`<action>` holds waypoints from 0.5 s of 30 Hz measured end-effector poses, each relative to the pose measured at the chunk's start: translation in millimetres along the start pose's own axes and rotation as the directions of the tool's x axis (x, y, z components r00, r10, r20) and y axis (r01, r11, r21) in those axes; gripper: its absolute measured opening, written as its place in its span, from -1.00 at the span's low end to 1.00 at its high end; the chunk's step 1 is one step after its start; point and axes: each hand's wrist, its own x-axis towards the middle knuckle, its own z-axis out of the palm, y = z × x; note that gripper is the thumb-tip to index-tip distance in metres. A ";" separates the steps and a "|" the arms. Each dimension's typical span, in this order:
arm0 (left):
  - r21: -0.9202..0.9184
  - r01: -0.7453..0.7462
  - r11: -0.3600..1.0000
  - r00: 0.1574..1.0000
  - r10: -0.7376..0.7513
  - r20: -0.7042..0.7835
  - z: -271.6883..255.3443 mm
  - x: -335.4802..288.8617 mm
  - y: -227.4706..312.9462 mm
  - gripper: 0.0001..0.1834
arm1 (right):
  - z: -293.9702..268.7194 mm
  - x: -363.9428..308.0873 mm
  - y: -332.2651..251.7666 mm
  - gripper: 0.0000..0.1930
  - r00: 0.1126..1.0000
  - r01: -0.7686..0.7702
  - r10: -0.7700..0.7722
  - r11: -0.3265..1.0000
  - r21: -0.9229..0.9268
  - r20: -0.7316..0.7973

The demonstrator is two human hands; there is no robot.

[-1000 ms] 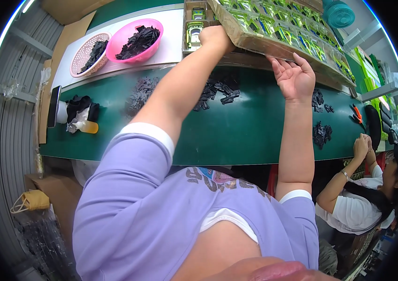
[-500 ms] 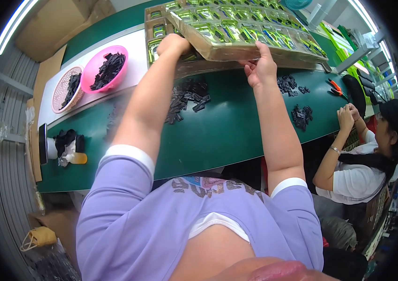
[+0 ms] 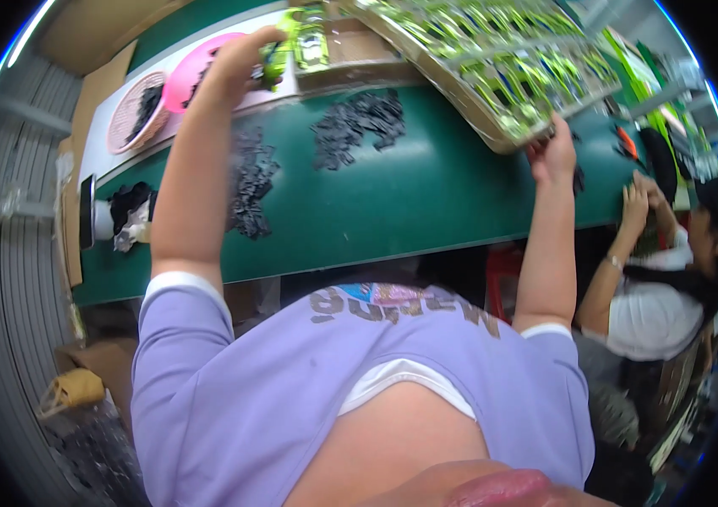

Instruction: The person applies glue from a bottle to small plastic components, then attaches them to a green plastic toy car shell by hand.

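My right hand (image 3: 555, 154) grips the near corner of a shallow cardboard tray (image 3: 469, 106) filled with rows of lime-green plastic parts (image 3: 515, 80). This tray is tilted and lies partly over a lower cardboard tray (image 3: 359, 78), whose left compartment shows another lime-green part (image 3: 311, 44). At the far left, beside the lower tray, my left hand (image 3: 249, 59) is closed around a lime-green plastic part (image 3: 276, 63). Its exact kind is blurred, and the fingers are partly hidden.
Black small pieces lie in a middle pile (image 3: 359, 127) and a left pile (image 3: 251, 190) on the green table (image 3: 359, 207). A pink bowl (image 3: 183, 80) and a pale pink basket (image 3: 118, 127) hold more. Orange-handled pliers (image 3: 627, 142) lie near a seated person (image 3: 663, 296) at right.
My right hand has swung the upper tray to the right and tilted it, uncovering more of the lower tray. My left hand has moved left out of the lower tray with a green part.
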 end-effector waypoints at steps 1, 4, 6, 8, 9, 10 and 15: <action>-0.228 0.044 0.973 0.979 0.004 0.206 -9.6 -15.4 -7.6 -0.52 | -3.3 -0.8 8.7 -0.65 1.000 0.000 0.000 1.000 0.004 0.006; -0.500 0.255 0.828 0.875 0.023 0.484 -12.6 -56.8 -40.5 -0.60 | -8.1 -24.3 24.0 -0.64 0.986 0.034 -0.056 0.990 0.134 0.159; -0.400 0.241 0.884 0.854 0.003 0.521 8.0 -84.3 -52.0 -0.56 | -14.8 -44.8 36.1 -0.59 0.980 0.052 -0.081 0.986 0.158 0.183; -0.147 0.080 0.986 0.900 -0.008 0.436 26.6 -109.1 -71.2 -0.49 | -21.8 -68.6 45.5 -0.68 0.983 0.085 -0.066 0.991 -0.102 0.173; 0.060 -0.006 0.998 0.944 -0.014 0.329 39.8 -122.5 -79.4 -0.44 | -28.8 -79.8 47.4 -0.72 0.985 0.089 -0.041 0.952 -0.292 0.165; 0.102 -0.199 0.975 0.943 0.162 0.291 51.9 -131.2 -92.3 -0.40 | -37.7 -85.2 47.7 -0.72 0.987 0.086 -0.042 0.952 -0.294 0.152; 0.668 -0.579 0.467 0.808 0.435 0.396 82.6 -158.6 -87.4 -0.40 | -107.4 -73.3 39.2 -0.80 0.679 0.395 -0.723 0.211 -0.894 0.130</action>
